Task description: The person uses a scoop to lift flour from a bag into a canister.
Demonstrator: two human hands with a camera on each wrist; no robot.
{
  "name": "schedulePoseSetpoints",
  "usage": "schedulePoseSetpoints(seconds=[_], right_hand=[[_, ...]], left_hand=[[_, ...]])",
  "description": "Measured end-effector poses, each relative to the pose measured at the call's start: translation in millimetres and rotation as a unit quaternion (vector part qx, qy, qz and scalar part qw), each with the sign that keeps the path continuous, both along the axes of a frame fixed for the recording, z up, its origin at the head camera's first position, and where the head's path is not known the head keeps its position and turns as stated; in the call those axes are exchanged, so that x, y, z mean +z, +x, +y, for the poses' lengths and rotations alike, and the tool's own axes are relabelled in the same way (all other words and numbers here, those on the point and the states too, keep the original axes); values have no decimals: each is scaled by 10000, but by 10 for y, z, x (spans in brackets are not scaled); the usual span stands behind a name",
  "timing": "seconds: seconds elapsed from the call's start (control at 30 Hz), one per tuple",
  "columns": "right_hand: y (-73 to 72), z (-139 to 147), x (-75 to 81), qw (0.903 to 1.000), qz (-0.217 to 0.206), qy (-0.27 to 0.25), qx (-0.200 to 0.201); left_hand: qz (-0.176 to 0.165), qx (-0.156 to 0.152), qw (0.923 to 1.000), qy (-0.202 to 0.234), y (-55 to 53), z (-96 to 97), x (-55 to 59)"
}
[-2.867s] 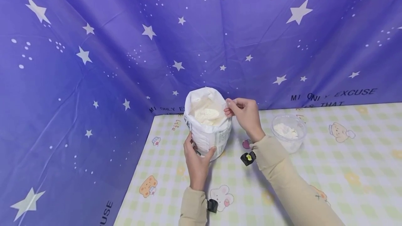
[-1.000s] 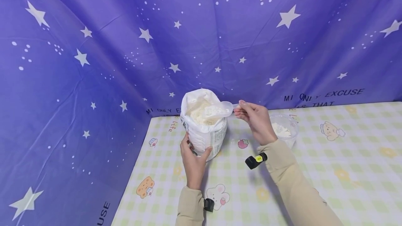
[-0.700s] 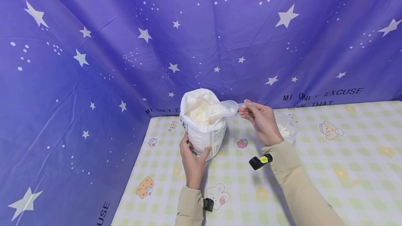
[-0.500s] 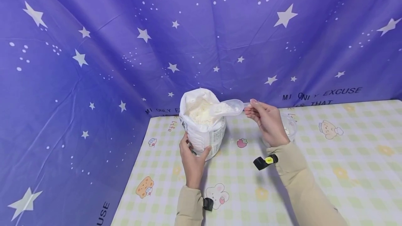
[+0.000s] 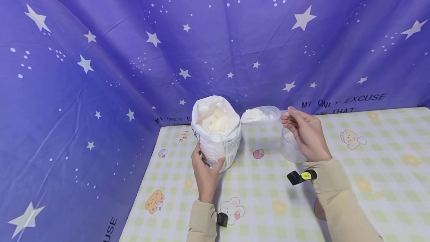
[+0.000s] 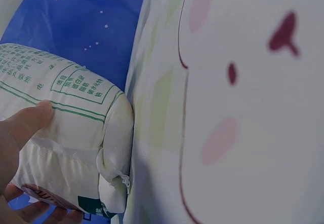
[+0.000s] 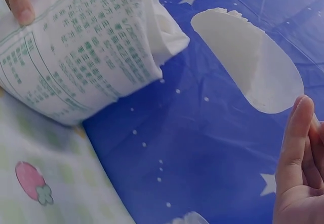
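A white bag of flour-like powder (image 5: 231,146) stands with its mouth rolled open on the table, pale powder inside. My left hand (image 5: 206,173) grips its lower side, thumb in front and fingers round the left; the left wrist view shows green print on the bag (image 6: 66,92). With my right hand (image 5: 307,132) I pinch the handle of a clear plastic scoop (image 5: 262,115), loaded with white powder. The scoop hangs level, just right of the bag's mouth and apart from it. Below and behind my right hand is a clear round tub (image 5: 290,150), partly hidden, its contents mostly covered.
A checked cloth with cartoon prints (image 5: 255,204) covers the table. Blue star-patterned curtains (image 5: 201,47) hang close behind the bag and along the left side. Black straps with camera mounts sit at both wrists.
The scoop has come out of the bag's mouth loaded with powder. My right hand has moved right with it and now partly covers the tub. My left hand keeps its hold.
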State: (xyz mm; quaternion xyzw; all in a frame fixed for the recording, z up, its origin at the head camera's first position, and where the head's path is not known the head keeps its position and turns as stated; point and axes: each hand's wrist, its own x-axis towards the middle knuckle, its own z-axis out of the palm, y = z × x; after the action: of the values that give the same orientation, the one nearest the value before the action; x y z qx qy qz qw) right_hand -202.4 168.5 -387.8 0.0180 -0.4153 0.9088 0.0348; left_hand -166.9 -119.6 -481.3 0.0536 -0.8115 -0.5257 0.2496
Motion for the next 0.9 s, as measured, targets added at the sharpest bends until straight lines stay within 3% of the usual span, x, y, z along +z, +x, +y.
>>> schedulePoseSetpoints(seconds=[0.4, 0.7, 0.9], right_hand=[[154, 356, -50, 9986, 120, -501, -104], [250, 570, -127, 9987, 27, -319, -389], [290, 688, -151, 9974, 70, -581, -430]], left_hand=[[5, 16, 10000, 13, 2, 4, 7], [-2, -30, 10000, 24, 10, 10, 1], [29, -37, 10000, 43, 14, 8, 6]])
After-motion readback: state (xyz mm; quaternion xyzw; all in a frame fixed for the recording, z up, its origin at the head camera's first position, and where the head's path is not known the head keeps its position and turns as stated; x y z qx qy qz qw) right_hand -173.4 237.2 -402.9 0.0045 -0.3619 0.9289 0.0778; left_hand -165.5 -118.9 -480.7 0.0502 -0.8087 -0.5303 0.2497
